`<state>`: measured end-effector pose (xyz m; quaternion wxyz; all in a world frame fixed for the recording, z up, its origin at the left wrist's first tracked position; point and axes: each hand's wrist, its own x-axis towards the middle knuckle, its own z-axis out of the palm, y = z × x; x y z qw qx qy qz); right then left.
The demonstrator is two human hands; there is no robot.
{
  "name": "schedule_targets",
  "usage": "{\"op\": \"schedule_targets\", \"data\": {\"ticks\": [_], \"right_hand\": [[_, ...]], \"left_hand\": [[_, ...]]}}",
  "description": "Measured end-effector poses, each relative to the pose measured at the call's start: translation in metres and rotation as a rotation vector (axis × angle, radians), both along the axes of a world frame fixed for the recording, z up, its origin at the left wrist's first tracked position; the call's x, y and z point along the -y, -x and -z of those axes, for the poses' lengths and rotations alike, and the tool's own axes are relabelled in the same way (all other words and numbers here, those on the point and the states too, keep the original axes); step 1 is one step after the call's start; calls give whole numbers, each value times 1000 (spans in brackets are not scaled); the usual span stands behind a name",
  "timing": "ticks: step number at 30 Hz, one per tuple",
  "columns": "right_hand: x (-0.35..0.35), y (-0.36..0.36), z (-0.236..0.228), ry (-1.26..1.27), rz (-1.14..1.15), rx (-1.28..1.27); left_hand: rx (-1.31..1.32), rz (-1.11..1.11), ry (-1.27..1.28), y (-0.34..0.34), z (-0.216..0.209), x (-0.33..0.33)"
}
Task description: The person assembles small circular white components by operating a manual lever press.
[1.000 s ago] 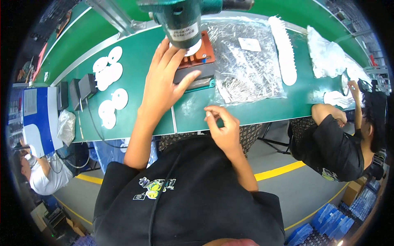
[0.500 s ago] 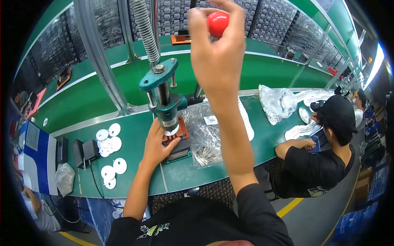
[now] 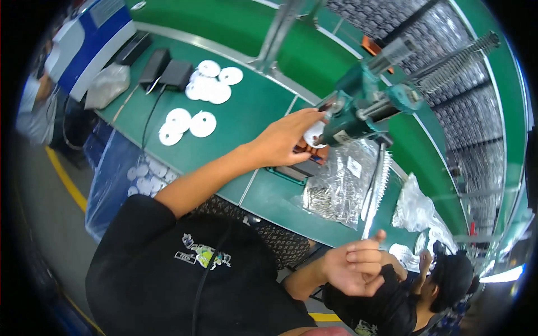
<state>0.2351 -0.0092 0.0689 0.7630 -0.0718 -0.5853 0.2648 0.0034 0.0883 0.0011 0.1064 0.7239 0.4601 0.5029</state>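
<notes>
A green hand press [image 3: 350, 115] with a spring stands at the table's far edge, its head over an orange fixture [image 3: 319, 154]. My left hand [image 3: 283, 140] is closed about a white disc [image 3: 315, 134] on this fixture, fingers on the far side, thumb on the near side. My right hand [image 3: 356, 266] has its fingers curled at the lower end of the press's metal lever [image 3: 371, 207]; the red knob is out of sight. A clear bag of small metal pins [image 3: 330, 193] lies beside the fixture.
Loose white discs [image 3: 207, 89] lie in groups on the green table [image 3: 235, 168], near black boxes [image 3: 174, 75] with a cable. A blue-and-white machine [image 3: 89, 47] stands far left. A co-worker in a black cap [image 3: 451, 277] sits close on my right, near plastic bags [image 3: 413, 204].
My right hand has come down from high up, where it held the red knob, and the lever has swung down. My left hand stays at the fixture. The whole view has tilted.
</notes>
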Motion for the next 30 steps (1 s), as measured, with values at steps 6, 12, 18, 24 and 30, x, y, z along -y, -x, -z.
{"op": "schedule_targets", "data": {"ticks": [6,12,18,24,30], "right_hand": [[-15,38,-77,49,-51,-292],[-34,12,23,-3,337,407],[-8,58,91,-53,332,823],[-16,2,88,362,715,709],[-49,-141,115,898,1049,554]], "left_hand": [[-82,-75,-195,7,11,9],[-5,-69,-285,-4,4,64],[729,276,667,-15,20,148],[-107,-20,296,30,6,126],[-646,-566,328,110,9,129]]}}
